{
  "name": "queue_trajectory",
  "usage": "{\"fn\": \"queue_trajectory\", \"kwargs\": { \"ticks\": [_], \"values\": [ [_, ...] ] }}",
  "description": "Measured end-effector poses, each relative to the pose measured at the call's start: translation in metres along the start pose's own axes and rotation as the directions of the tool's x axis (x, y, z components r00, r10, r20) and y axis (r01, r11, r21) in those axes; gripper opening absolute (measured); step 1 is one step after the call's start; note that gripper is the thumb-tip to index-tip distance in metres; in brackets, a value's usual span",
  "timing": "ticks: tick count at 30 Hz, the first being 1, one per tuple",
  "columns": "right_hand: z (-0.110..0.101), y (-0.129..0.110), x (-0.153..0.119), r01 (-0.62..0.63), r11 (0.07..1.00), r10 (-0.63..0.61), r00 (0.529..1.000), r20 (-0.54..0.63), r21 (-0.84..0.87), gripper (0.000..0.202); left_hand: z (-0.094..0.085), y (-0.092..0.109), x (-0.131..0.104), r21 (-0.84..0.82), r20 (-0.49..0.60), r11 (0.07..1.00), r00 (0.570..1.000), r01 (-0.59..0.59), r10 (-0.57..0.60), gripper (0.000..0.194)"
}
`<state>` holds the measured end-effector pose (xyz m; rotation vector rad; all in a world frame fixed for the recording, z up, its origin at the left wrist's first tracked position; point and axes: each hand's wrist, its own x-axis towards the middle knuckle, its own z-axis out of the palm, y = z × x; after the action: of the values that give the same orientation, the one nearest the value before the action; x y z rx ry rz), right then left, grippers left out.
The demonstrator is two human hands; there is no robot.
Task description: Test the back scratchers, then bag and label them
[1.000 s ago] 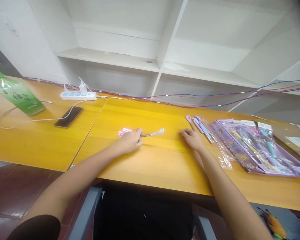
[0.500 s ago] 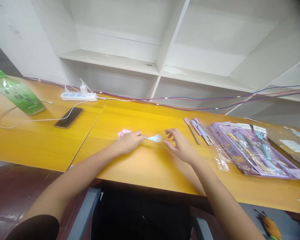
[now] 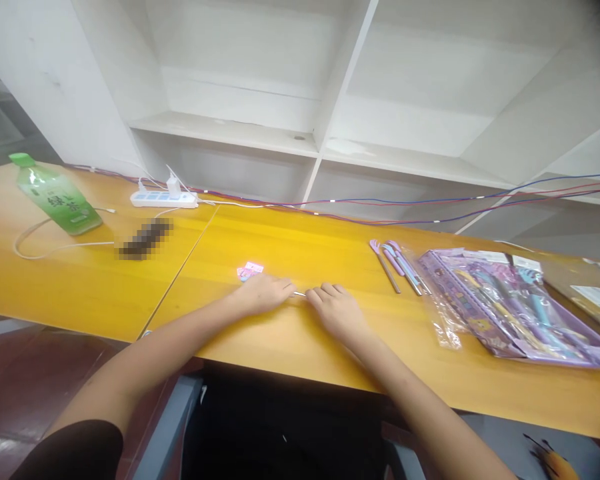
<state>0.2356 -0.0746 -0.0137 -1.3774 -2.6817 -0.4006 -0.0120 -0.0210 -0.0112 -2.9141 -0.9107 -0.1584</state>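
Just left of the middle of the table, my left hand (image 3: 264,294) is closed on one end of a thin metal rod (image 3: 299,294). My right hand (image 3: 334,308) is closed round the other end, where a light blue claw-shaped head showed earlier; its fingers now hide that head. A short silver stretch of the rod shows between the two hands. Beside my left hand lie small pink cards (image 3: 250,269). To the right of my right hand, several rods with purple and blue claw heads (image 3: 394,260) lie on the table.
An open purple box (image 3: 480,330) of wrapped claw rods sits at the right, by a brown cardboard package (image 3: 580,290). On the left are a green bottle (image 3: 60,199), a blurred-out dark object (image 3: 145,239) and a white power strip (image 3: 164,199). Cables run along the back edge.
My right hand has moved left and closed over the blue claw head, which was in view before. My left hand still holds the other end, slightly lower.
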Motion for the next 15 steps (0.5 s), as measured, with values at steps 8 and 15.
{"fn": "queue_trajectory", "kwargs": {
  "ticks": [8,15],
  "values": [
    [-0.006,0.185,-0.182,-0.307,0.941,0.288,0.948,0.136,0.142,0.027,-0.065,-0.104,-0.077,0.028,0.026,0.990,0.990,0.140,-0.141,0.018],
    [-0.025,0.197,-0.249,-0.461,0.845,0.468,0.883,0.042,0.271,0.030,-0.096,-0.095,-0.098,0.153,-0.044,0.981,0.992,0.120,-0.115,0.029]
  ]
}}
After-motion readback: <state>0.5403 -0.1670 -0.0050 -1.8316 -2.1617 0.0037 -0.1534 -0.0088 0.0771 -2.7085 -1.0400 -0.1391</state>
